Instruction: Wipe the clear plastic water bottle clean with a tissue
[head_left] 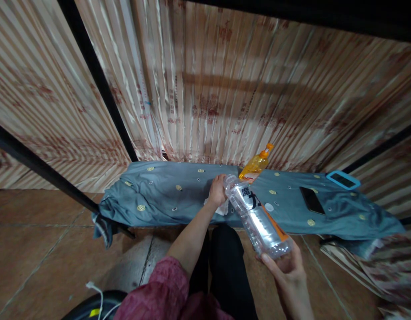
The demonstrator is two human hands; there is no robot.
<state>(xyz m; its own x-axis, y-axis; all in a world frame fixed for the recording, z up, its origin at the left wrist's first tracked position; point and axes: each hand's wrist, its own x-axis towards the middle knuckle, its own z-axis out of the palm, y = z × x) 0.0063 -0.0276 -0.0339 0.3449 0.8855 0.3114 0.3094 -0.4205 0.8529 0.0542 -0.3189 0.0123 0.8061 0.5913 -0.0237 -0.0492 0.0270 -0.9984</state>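
Observation:
A clear plastic bottle (255, 218) with a silver and orange label is tilted over the bench, its uncapped-looking neck towards the upper left. My right hand (287, 271) grips it round the base, thumb on the near side. Close by the neck, my left hand (217, 192) is closed with its fingers curled; what they hold is hidden. A white tissue (222, 208) shows under that hand, partly covered by the wrist. Just right of the bottle, a small round white disc (268, 207), like a cap, lies on the cloth. Behind stands an orange pump bottle (255, 166), leaning in view.
Patterned grey-blue cloth (161, 191) covers the narrow bench. At its right lie a dark phone (312, 200) and a blue-framed device (343, 180). Black metal poles (98, 80) and a striped curtain (208, 102) bound the space. Below left is a black round object (101, 302) with a white cord.

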